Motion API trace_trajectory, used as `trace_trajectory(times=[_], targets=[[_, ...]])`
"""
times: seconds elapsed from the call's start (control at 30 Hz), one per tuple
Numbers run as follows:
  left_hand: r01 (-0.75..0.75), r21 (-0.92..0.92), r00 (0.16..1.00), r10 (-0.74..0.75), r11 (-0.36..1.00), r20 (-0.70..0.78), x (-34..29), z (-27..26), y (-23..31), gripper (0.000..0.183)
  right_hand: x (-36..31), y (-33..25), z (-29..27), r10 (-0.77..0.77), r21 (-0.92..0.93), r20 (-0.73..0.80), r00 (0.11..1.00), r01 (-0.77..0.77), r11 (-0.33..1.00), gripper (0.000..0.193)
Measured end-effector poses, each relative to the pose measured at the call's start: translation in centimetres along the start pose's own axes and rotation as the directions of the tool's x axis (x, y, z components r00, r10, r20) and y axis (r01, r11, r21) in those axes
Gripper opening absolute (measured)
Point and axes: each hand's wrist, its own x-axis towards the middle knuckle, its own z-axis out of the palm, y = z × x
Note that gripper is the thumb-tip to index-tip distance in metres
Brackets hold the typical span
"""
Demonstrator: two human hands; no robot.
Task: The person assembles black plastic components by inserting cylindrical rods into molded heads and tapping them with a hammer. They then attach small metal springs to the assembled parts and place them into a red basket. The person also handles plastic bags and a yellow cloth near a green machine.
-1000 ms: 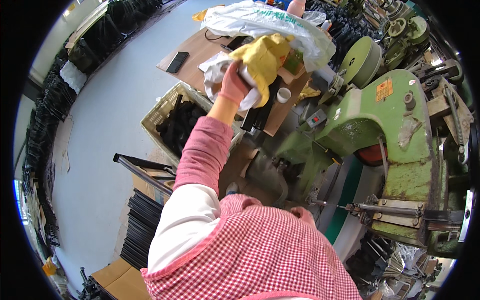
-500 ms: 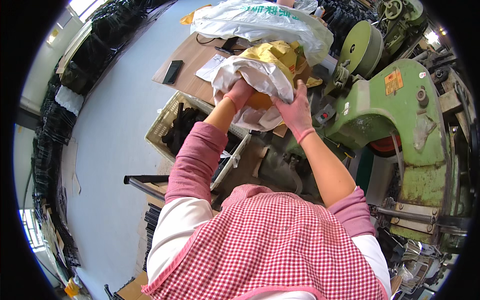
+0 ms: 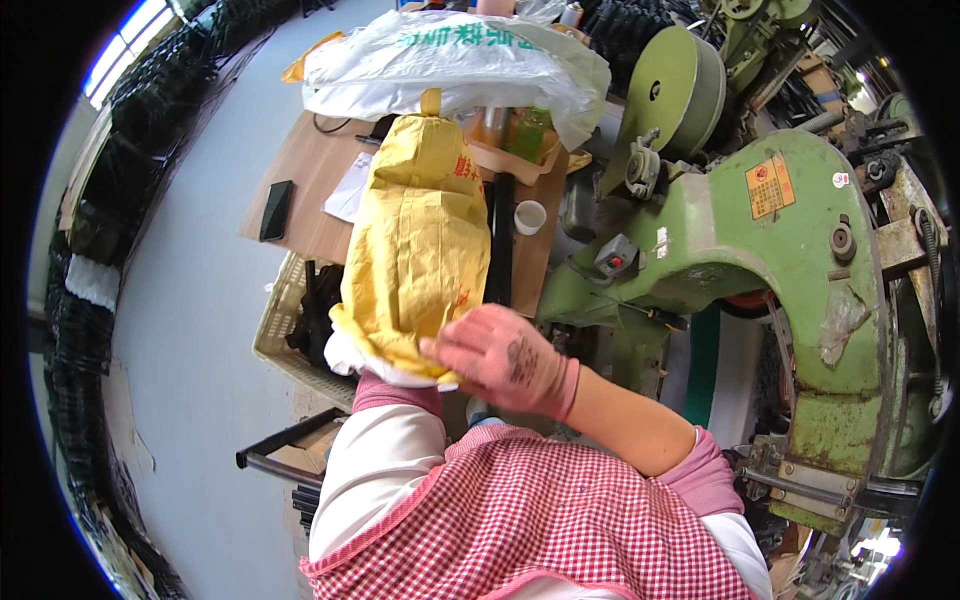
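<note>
A long yellow woven sack (image 3: pixel 415 230) stretches over my left forearm, its closed end pointing away from me and its turned-back white and yellow mouth near my chest. My left hand is hidden inside the sack; only the pink sleeve (image 3: pixel 398 393) shows at its opening. My right hand (image 3: pixel 505 362), in a pink glove with a dark print on its back, is closed at the right side of the sack's mouth, gripping the yellow edge.
Beyond the sack, a wooden table (image 3: pixel 305 190) carries a phone (image 3: pixel 276 210), a white cup (image 3: pixel 529 217), a tray with bottles and a large white sack (image 3: pixel 440 65). A cream crate (image 3: pixel 275 318) of black parts stands below. A green machine (image 3: pixel 720 215) rises on the right.
The bunched sack is now drawn out lengthwise with its yellow side showing. My left arm has gone into it, and my right hand has come back toward my body at its mouth.
</note>
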Motion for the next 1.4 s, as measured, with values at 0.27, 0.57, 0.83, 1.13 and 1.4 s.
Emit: trace_trajectory(times=[0.27,0.57,0.83,1.13,1.4], targets=[[-0.048,-0.016,0.999,0.049,0.999,0.013,2.9,1.9,2.6,0.024,-1.2,-1.1,0.2,0.035,0.036,0.122,0.992,-0.040,0.999,0.034],[-0.024,-0.356,0.996,0.052,0.934,0.067,8.7,6.3,8.8,0.020,-3.0,-0.3,-0.8,0.253,0.073,0.142,0.957,-0.265,0.961,0.060],[0.102,-0.616,0.988,-0.009,0.781,0.152,10.2,7.6,12.2,0.016,-3.6,-0.1,-1.0,0.474,-0.001,0.124,0.872,-0.477,0.879,0.054],[0.335,-0.902,0.933,0.033,0.270,0.357,5.2,1.8,13.3,0.014,-3.5,3.9,1.5,0.629,0.108,-0.176,0.757,-0.620,0.777,0.041],[0.750,-0.658,0.661,0.067,-0.068,0.747,-8.9,-5.9,9.1,0.024,-3.4,6.9,0.7,0.782,0.354,-0.250,0.571,-0.698,0.623,0.025]])
